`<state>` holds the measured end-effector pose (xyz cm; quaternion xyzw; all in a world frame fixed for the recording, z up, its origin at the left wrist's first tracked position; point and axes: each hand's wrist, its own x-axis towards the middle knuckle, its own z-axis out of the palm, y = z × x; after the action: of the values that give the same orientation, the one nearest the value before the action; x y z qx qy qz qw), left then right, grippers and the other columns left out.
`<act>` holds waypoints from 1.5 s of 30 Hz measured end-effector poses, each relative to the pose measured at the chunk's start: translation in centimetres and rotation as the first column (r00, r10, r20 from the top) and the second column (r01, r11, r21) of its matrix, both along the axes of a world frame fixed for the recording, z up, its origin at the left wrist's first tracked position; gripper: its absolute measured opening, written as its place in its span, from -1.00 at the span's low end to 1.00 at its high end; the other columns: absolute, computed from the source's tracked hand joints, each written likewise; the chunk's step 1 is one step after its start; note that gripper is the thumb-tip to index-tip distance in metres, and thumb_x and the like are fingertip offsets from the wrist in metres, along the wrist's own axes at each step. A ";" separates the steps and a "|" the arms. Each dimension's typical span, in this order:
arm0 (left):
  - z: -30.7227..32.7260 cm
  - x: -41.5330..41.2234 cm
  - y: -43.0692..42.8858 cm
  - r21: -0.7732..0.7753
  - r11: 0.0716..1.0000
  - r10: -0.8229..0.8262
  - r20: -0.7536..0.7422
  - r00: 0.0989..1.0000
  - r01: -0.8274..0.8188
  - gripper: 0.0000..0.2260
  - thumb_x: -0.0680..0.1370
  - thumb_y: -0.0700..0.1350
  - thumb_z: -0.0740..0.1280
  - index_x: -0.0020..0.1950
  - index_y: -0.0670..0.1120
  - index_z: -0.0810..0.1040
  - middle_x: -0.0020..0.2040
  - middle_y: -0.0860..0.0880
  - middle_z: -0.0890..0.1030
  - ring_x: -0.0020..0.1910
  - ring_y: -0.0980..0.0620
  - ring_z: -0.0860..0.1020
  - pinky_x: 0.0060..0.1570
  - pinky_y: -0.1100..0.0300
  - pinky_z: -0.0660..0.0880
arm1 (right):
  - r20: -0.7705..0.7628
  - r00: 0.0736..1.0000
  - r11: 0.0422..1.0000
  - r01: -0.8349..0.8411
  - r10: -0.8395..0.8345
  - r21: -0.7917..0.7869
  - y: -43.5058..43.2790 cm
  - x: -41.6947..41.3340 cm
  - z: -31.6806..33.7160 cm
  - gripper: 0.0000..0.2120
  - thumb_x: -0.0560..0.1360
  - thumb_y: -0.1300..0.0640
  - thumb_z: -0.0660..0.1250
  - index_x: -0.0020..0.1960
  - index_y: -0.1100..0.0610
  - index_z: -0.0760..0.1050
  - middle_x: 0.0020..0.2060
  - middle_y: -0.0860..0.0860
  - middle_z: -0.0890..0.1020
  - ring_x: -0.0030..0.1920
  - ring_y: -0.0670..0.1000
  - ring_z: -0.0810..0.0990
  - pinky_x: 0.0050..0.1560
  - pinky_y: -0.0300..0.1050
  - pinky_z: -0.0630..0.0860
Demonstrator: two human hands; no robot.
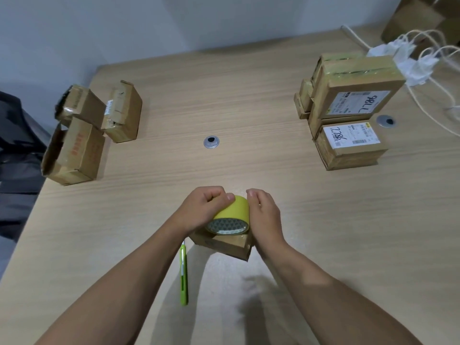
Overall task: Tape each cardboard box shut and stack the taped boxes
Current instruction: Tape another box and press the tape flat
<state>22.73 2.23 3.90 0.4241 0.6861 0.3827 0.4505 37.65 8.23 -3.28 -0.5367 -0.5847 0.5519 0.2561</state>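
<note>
Gripping the yellow tape roll [234, 211] from either side, the left hand [202, 207] and right hand [265, 215] curl around it at lower centre. The roll rests on a small cardboard box [224, 245] on the desk [249, 95], a green cutter [183, 272] just left. Open boxes [82, 135] sit upper left; taped boxes [348, 105] stack upper right.

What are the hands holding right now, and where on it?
The yellow tape roll: left hand grips its left curved side, right hand its right side.
</note>
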 end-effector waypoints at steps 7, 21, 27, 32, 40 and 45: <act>-0.4 0.8 -0.2 0.024 1.000 -0.005 -0.099 0.995 0.008 -0.60 0.43 0.25 0.33 -0.38 -0.05 0.43 -0.42 0.09 0.36 -0.40 0.12 0.35 -0.35 0.21 0.28 | 0.089 0.996 0.996 -0.002 0.010 -0.089 -2.6 0.8 -2.2 -0.64 0.58 -0.34 0.03 0.14 -0.21 0.50 0.15 -0.17 0.56 0.12 -0.08 0.56 0.21 0.11 0.52; -0.6 -0.1 0.0 -0.040 0.999 -0.012 -0.125 0.992 0.007 -0.63 0.39 0.35 0.30 -0.28 0.05 0.51 -0.38 0.08 0.49 -0.33 0.06 0.48 -0.23 0.09 0.41 | -0.036 0.981 0.951 -0.193 0.190 -0.241 1.6 -0.9 -2.5 -0.74 0.54 -0.24 0.17 0.14 -0.33 0.56 0.01 -0.19 0.69 0.07 -0.01 0.67 0.17 0.23 0.58; -0.2 -1.1 0.4 -0.132 0.990 -0.075 -0.136 0.988 0.057 -0.44 0.33 0.39 0.34 -0.27 -0.15 0.60 -0.39 -0.02 0.55 -0.36 0.07 0.50 -0.24 0.12 0.41 | 0.100 0.964 0.968 -0.241 0.248 -0.077 1.8 -0.6 -2.0 -0.79 0.59 -0.10 0.15 0.13 -0.21 0.52 -0.05 -0.16 0.66 0.01 0.00 0.63 0.08 0.21 0.59; 0.9 -3.2 0.3 -0.174 0.983 -0.103 -0.288 0.952 0.053 -0.53 0.31 0.35 0.37 -0.40 -0.06 0.52 -0.49 0.08 0.42 -0.46 0.14 0.40 -0.36 0.18 0.32 | 0.188 0.956 0.971 -0.237 0.227 0.032 1.7 -0.6 -0.8 -0.70 0.68 -0.09 0.12 0.02 0.01 0.57 -0.13 -0.09 0.61 -0.04 0.03 0.56 0.03 0.11 0.55; 1.5 -6.9 -1.8 -0.294 0.952 -0.246 -0.580 0.776 0.081 -0.38 0.26 0.50 0.21 -0.39 -0.10 0.49 -0.48 -0.02 0.47 -0.44 0.12 0.45 -0.37 0.14 0.31 | 0.231 0.940 0.957 -0.277 0.250 0.090 1.4 -1.2 -0.6 -0.68 0.70 -0.01 0.11 -0.01 0.14 0.54 -0.14 0.00 0.58 -0.07 0.06 0.52 -0.11 -0.03 0.41; 1.5 -6.4 -1.7 -0.300 0.951 -0.243 -0.590 0.770 0.070 -0.33 0.20 0.53 0.13 -0.37 -0.09 0.52 -0.43 -0.05 0.49 -0.35 0.04 0.48 -0.29 0.10 0.36 | 0.484 0.812 0.863 -0.465 0.326 0.199 1.7 -1.7 0.4 -0.67 0.71 0.09 0.10 0.45 0.05 0.41 0.42 -0.03 0.39 0.41 0.04 0.33 0.31 0.00 0.34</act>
<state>16.28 0.51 5.39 0.5190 0.8020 0.0892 0.2821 35.94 9.96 -2.83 -0.4638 -0.8052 0.3612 0.0777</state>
